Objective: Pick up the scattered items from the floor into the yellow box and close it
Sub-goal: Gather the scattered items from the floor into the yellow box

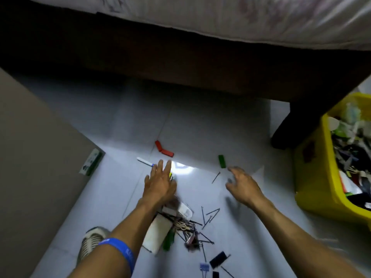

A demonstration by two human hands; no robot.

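Both hands empty, fingers spread: left hand [160, 182] flat over the floor [251, 137], right hand [242, 185] loosely curled at 3 o'clock of it; scattered items [186, 225] heaped at 6 o'clock; yellow box [321, 177] open, full, far 3 o'clock by the bed [180, 57]

The room is dim, the bed [180, 63] far off nearly black, while a glaring white patch burns on the floor [200, 137] just beyond the left hand [160, 183]. Motion blur smears the right hand [241, 183], and straight edges bow toward the frame's borders.
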